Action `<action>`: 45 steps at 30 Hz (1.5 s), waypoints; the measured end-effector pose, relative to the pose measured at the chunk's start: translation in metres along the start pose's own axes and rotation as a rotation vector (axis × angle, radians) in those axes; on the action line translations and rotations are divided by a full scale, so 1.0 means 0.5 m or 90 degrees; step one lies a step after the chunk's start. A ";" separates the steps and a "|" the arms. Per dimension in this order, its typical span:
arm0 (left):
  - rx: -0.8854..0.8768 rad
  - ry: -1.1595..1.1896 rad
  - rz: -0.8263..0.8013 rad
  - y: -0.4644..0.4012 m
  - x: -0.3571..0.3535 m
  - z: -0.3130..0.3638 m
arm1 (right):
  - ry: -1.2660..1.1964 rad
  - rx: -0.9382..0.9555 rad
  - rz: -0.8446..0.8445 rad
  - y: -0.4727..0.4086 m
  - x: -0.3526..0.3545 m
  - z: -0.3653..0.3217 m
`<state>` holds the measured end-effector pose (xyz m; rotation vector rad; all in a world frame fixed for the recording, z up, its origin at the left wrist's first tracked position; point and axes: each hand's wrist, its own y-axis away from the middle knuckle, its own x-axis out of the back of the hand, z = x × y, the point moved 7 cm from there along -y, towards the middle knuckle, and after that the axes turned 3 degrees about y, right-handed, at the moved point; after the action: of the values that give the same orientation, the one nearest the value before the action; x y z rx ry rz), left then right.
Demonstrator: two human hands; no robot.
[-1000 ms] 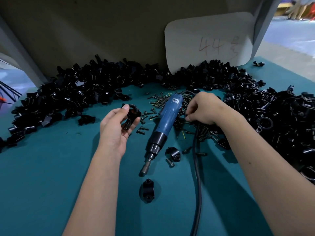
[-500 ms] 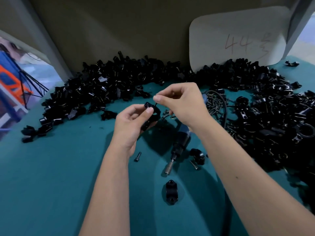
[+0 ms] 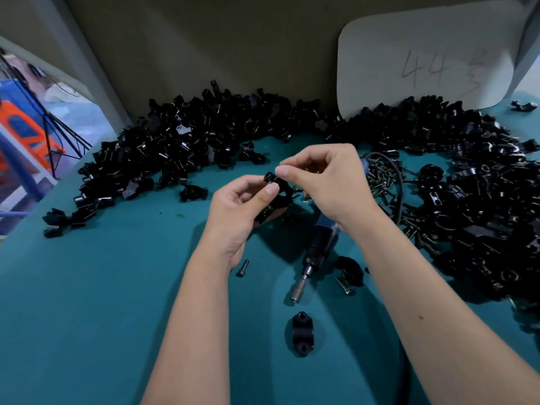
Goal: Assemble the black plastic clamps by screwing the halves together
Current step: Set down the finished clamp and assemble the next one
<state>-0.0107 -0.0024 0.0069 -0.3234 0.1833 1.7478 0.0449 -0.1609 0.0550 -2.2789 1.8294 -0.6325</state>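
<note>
Above the middle of the table (image 3: 87,317), the left hand (image 3: 239,211) grips a black clamp (image 3: 274,197), thumb curled over its top. The right hand (image 3: 327,182) pinches its thumb and forefinger together at the clamp's upper end (whatever they hold is too small to tell). The electric screwdriver (image 3: 317,252) lies under the right wrist, a clamp half (image 3: 302,334) nearer the front edge.

At the back right of your teal table (image 3: 87,302) a pale rounded card (image 3: 423,62) leans on the brown back panel (image 3: 219,39) — "44" and another character are pencilled on it. Past the table's left edge you can see a grey post (image 3: 87,59), blue and orange frames (image 3: 26,135) and dark cables — all blurred.
</note>
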 end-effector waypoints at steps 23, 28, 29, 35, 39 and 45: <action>-0.026 0.047 0.096 -0.006 0.013 0.000 | -0.026 0.055 -0.053 0.011 -0.011 0.003; -0.024 0.051 0.090 -0.003 0.015 0.004 | -0.031 0.046 -0.098 0.014 -0.019 0.005; -0.023 0.053 0.088 -0.003 0.015 0.005 | -0.035 0.044 -0.102 0.014 -0.019 0.006; 0.011 0.091 0.075 -0.002 0.010 -0.001 | 0.026 0.067 -0.086 0.012 -0.013 0.000; 0.023 0.113 0.069 -0.001 0.011 0.003 | 0.005 0.062 -0.081 0.011 -0.007 -0.009; -0.007 0.120 0.025 0.003 -0.008 0.010 | 0.021 0.100 -0.098 0.018 -0.008 -0.023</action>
<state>-0.0122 -0.0052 0.0128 -0.4967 0.3181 1.7565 0.0315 -0.1578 0.0614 -2.3322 1.5673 -0.8115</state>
